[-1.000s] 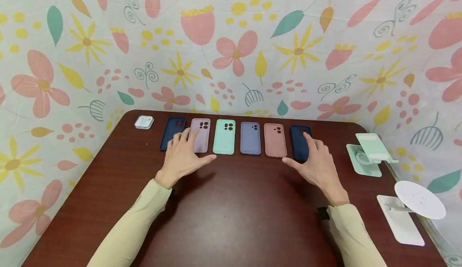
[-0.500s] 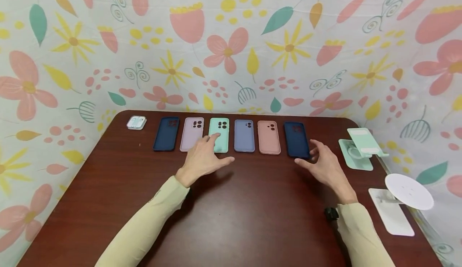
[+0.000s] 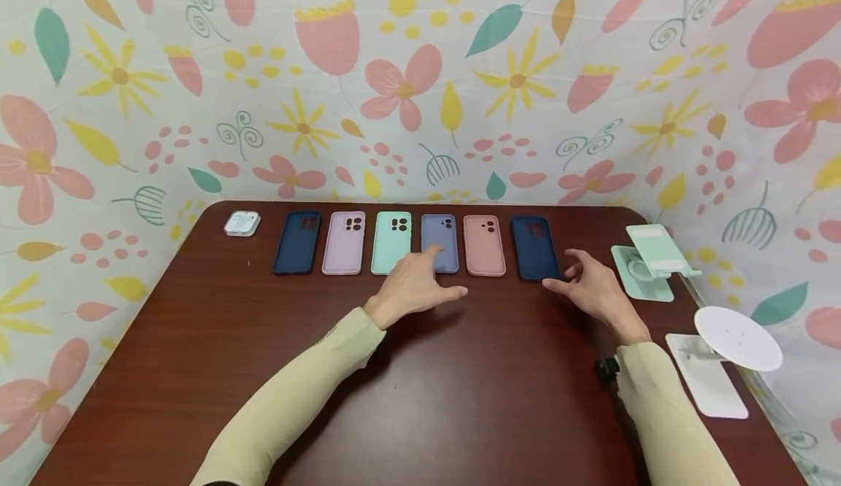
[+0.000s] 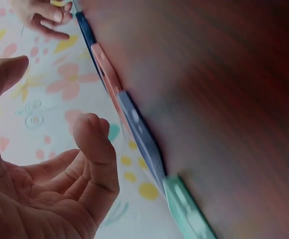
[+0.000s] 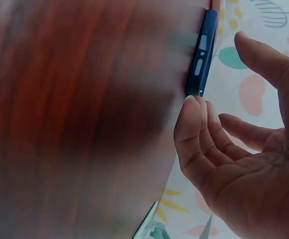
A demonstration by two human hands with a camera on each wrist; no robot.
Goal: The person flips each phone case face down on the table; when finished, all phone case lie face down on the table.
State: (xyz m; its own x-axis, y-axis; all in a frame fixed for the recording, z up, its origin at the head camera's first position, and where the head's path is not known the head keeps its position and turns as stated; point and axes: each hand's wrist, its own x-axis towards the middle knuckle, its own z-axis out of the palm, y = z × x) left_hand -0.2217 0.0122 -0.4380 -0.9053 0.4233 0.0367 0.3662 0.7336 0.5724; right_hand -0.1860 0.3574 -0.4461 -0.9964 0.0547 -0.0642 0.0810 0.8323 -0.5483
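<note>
Several phone cases lie in a row at the back of the brown table. From left come a dark blue case, a lilac case, a mint case, a periwinkle case, a pink case and another dark blue case. My left hand hovers over the near ends of the mint and periwinkle cases, thumb spread, holding nothing. Beside the right-hand dark blue case is my right hand, fingers loosely bent and nothing in them, its thumb tip overlapping the case's near corner in the head view.
A small white box with earphones sits at the back left corner. On the right edge stand a mint phone stand and a white stand with a round plate. A flower-patterned cloth hangs behind the table.
My left hand has moved right along the row, from the lilac case past the mint one to the periwinkle one. My right hand has drawn off the right-hand dark blue case, to its right.
</note>
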